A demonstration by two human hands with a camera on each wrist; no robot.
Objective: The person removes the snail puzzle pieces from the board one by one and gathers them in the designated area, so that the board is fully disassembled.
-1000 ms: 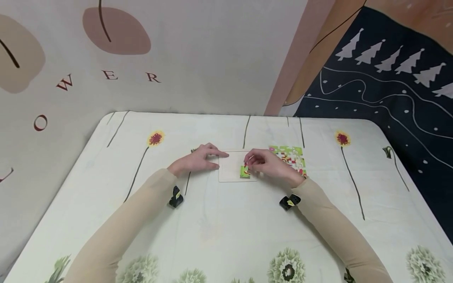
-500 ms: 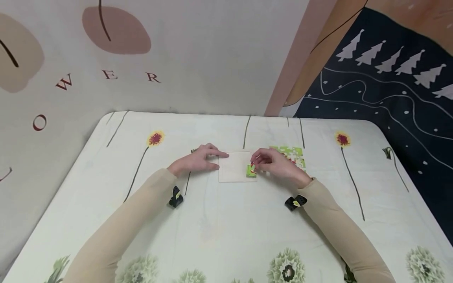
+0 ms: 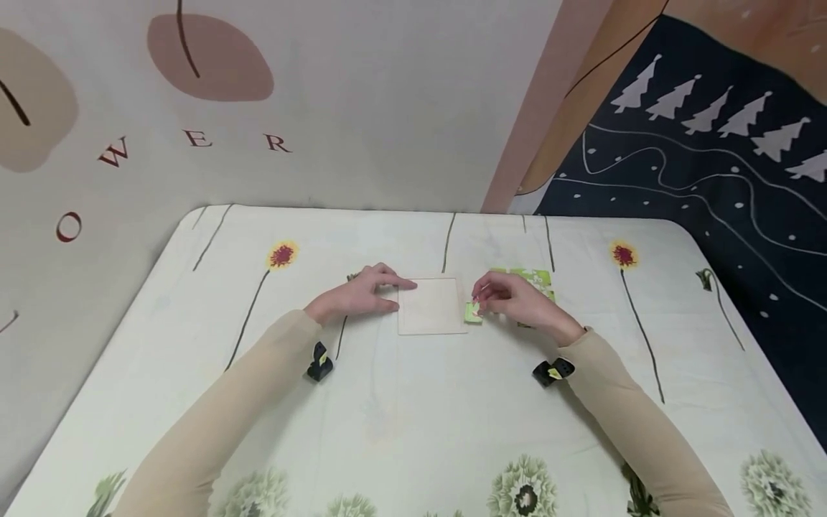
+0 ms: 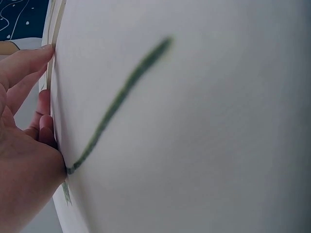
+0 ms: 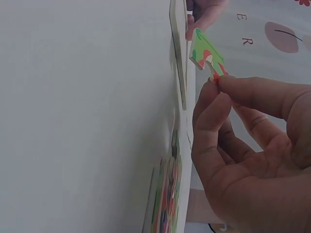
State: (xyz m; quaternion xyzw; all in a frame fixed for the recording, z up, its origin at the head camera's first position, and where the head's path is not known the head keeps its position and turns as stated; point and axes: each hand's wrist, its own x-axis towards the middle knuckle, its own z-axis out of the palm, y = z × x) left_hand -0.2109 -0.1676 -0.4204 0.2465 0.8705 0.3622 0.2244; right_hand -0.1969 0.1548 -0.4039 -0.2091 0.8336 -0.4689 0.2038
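Note:
A green jigsaw puzzle piece (image 3: pixel 472 313) with red and white marks is pinched between the thumb and fingertips of my right hand (image 3: pixel 517 298). The right wrist view shows the piece (image 5: pixel 208 51) raised above the table, one cut-out edge toward the fingers. In the head view it hangs just off the right edge of a pale, flat puzzle board (image 3: pixel 431 309). My left hand (image 3: pixel 362 291) lies at the board's left side, index finger stretched onto its upper left corner and thumb at its left edge. In the left wrist view, the left fingertips (image 4: pixel 47 48) touch the board's rim.
Several green and red puzzle pieces (image 3: pixel 538 278) lie grouped right of the board, partly hidden behind my right hand. Seen from the right wrist, these pieces (image 5: pixel 167 199) lie low on the table. A flower-printed white cloth (image 3: pixel 400 402) covers the table, with a wall behind.
My right hand has moved right with the puzzle piece, from over the board to just past its right edge. The left hand has stayed put.

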